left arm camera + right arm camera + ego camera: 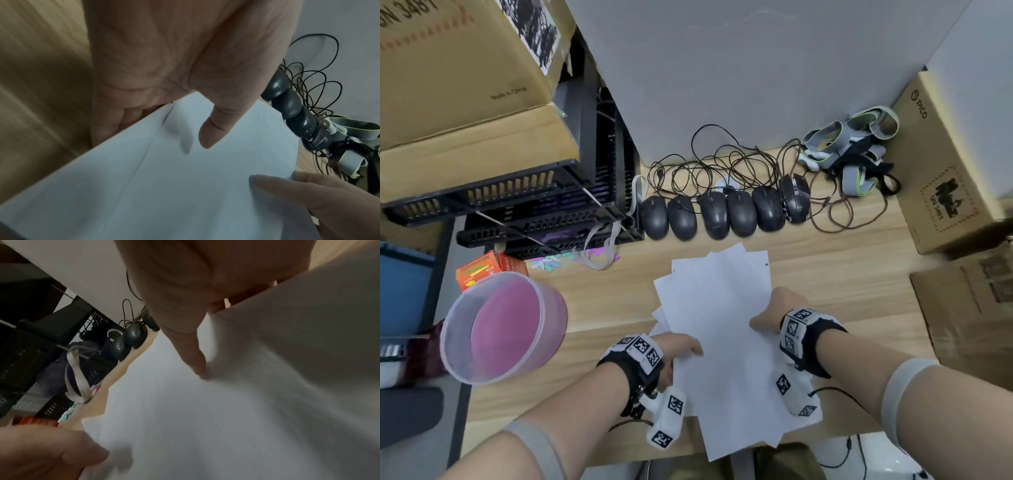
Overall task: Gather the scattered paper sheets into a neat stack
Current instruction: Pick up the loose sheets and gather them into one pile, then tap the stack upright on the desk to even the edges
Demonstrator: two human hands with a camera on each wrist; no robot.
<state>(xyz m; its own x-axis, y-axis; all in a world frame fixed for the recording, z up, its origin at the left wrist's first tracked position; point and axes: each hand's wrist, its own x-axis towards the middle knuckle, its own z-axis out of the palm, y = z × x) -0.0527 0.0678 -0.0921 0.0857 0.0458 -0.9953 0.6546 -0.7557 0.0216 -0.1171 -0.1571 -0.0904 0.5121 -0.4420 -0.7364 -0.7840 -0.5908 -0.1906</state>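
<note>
White paper sheets (pixel 722 329) lie fanned on the wooden bench (pixel 842 274) before a row of mice (pixel 722 214). My left hand (pixel 681 346) pinches their left edge, thumb on top; my right hand (pixel 774 308) seems to clasp the right edge likewise, though blurred.

The paper sheets (pixel 717 318) lie fanned mid-worktop (pixel 842 274); a row of mice (pixel 722 212) sits behind them, a tub (pixel 505 325) left, boxes (pixel 955 178) right.

You have six computer mice (pixel 722 214) in a row, two hands on one fanned pile of paper sheets (pixel 726 342), one pink tub (pixel 505 327), and three cardboard boxes (pixel 948 164) in view.
</note>
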